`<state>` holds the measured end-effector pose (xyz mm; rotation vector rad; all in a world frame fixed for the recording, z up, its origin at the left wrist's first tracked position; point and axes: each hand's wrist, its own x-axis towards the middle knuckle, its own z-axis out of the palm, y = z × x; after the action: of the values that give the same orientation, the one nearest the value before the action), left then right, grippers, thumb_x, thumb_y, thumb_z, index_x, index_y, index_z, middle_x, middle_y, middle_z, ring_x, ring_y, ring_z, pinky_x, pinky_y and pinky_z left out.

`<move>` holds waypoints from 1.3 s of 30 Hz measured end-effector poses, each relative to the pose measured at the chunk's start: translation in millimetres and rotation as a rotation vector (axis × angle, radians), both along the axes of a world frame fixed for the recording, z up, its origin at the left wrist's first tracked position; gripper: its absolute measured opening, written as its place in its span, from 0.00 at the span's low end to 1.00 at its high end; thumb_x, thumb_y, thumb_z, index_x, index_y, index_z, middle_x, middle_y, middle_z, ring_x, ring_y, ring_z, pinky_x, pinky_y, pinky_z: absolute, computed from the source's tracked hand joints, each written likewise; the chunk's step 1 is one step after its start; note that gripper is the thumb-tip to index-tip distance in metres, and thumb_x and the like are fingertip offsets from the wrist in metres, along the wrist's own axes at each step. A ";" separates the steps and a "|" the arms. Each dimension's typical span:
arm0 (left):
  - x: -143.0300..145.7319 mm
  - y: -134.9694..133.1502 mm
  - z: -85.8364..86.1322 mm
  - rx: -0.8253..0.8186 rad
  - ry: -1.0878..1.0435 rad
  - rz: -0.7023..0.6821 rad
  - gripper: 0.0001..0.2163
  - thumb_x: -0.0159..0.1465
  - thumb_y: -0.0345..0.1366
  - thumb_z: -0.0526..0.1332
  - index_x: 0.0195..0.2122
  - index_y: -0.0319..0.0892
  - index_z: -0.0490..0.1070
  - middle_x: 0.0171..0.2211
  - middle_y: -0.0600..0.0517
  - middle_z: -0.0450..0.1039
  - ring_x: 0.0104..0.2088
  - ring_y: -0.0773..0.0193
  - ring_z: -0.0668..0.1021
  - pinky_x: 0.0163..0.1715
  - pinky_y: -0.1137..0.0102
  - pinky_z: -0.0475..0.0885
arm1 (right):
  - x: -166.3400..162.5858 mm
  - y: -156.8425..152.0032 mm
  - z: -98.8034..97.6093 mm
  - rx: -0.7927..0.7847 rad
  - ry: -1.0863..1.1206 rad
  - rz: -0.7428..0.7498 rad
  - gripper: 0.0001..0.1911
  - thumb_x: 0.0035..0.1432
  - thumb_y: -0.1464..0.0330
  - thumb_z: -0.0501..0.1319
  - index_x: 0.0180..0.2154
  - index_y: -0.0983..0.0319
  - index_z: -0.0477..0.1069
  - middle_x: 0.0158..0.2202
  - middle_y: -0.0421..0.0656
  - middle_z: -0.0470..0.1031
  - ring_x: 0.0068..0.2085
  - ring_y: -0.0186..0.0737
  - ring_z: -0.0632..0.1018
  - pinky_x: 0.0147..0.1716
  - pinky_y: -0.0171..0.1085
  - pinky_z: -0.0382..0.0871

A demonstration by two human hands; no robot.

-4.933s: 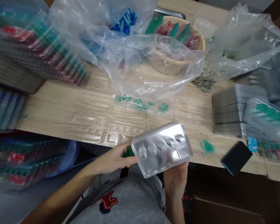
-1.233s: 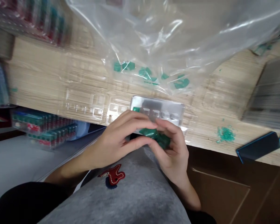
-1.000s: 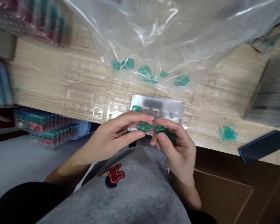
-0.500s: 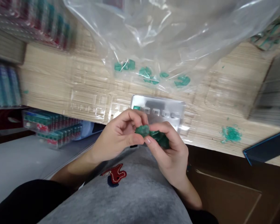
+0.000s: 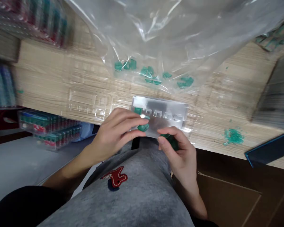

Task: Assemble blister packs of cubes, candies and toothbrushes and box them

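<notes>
A small green piece [image 5: 143, 127] is pinched between the thumb and fingers of the left hand [image 5: 115, 134], right at the near left corner of a silvery blister tray [image 5: 164, 115]. The tray lies flat on the wooden table [image 5: 44, 85], its near long side hanging slightly over the table's front edge and its long axis running left to right along that edge. A row of small pockets crosses the tray the same way; the leftmost one already holds a green piece [image 5: 138, 110], the rest look empty. The right hand [image 5: 180, 151] sits just below the tray's near edge, fingers curled shut around more green pieces [image 5: 170, 140], off the table and above the lap. Beyond the tray, a large clear plastic bag [image 5: 170, 41] spreads across the table with loose green pieces [image 5: 151, 73] inside, close to the tray's far side. To the tray's left lie clear empty trays [image 5: 90, 105]; to its right the tabletop is open as far as green crumbs [image 5: 233, 136] and a dark phone [image 5: 268, 149] at the edge.
</notes>
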<state>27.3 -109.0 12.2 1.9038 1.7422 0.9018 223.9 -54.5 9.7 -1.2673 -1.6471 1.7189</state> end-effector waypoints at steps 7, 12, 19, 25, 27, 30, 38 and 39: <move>2.3 23.9 -26.2 0.093 0.288 0.080 0.09 0.66 0.42 0.62 0.44 0.48 0.75 0.40 0.51 0.80 0.41 0.56 0.78 0.42 0.58 0.69 | 12.0 4.5 -7.9 -0.051 -0.060 -0.139 0.07 0.61 0.61 0.63 0.42 0.50 0.74 0.34 0.34 0.75 0.28 0.26 0.70 0.31 0.30 0.66; -1.5 19.6 -22.7 0.070 0.347 0.080 0.10 0.66 0.40 0.62 0.47 0.50 0.74 0.41 0.51 0.79 0.42 0.55 0.76 0.44 0.58 0.68 | 11.9 3.4 -10.3 -0.049 -0.063 -0.155 0.10 0.60 0.61 0.64 0.45 0.49 0.75 0.36 0.36 0.75 0.29 0.27 0.70 0.37 0.33 0.69; 2.2 19.0 -24.2 0.134 0.417 0.045 0.11 0.66 0.40 0.62 0.48 0.48 0.72 0.41 0.51 0.79 0.41 0.56 0.76 0.43 0.60 0.68 | 12.6 2.4 -11.3 -0.063 -0.035 -0.154 0.17 0.62 0.63 0.61 0.53 0.47 0.72 0.42 0.38 0.75 0.30 0.27 0.73 0.33 0.32 0.72; 5.3 20.1 -28.6 0.183 0.417 0.120 0.10 0.65 0.39 0.63 0.48 0.50 0.72 0.39 0.51 0.80 0.38 0.55 0.76 0.40 0.57 0.67 | 9.5 1.8 -11.8 -0.122 0.046 -0.209 0.17 0.61 0.64 0.63 0.52 0.52 0.71 0.39 0.38 0.77 0.27 0.27 0.74 0.30 0.31 0.73; 5.7 20.5 -31.0 0.142 0.350 0.087 0.09 0.66 0.38 0.62 0.48 0.52 0.72 0.40 0.52 0.79 0.39 0.54 0.76 0.42 0.55 0.67 | 9.2 1.8 -11.6 -0.120 0.053 -0.213 0.14 0.60 0.64 0.64 0.49 0.52 0.73 0.40 0.38 0.77 0.28 0.26 0.75 0.29 0.30 0.73; 5.6 21.5 -31.3 0.061 0.218 0.073 0.09 0.66 0.37 0.61 0.46 0.54 0.73 0.42 0.52 0.78 0.42 0.52 0.76 0.46 0.52 0.66 | 9.4 1.9 -10.1 -0.115 0.026 -0.197 0.14 0.59 0.64 0.65 0.48 0.51 0.74 0.38 0.38 0.78 0.31 0.28 0.76 0.32 0.31 0.74; 17.2 18.3 1.0 0.056 -0.033 -0.070 0.11 0.67 0.35 0.59 0.51 0.45 0.70 0.43 0.48 0.77 0.44 0.57 0.77 0.46 0.60 0.71 | 2.9 0.7 -0.5 -0.209 0.185 -0.115 0.17 0.58 0.65 0.66 0.50 0.48 0.75 0.29 0.34 0.77 0.25 0.27 0.74 0.28 0.32 0.73; 19.1 17.5 3.7 0.050 -0.048 -0.092 0.11 0.68 0.35 0.59 0.51 0.45 0.69 0.43 0.48 0.77 0.45 0.58 0.77 0.46 0.60 0.71 | 2.1 0.1 0.1 -0.207 0.201 -0.126 0.16 0.58 0.64 0.66 0.49 0.49 0.75 0.31 0.35 0.77 0.25 0.28 0.74 0.27 0.32 0.72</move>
<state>46.4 -91.5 15.9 1.9604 1.6047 0.9574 226.0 -54.4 9.9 -1.2148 -1.2773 1.9071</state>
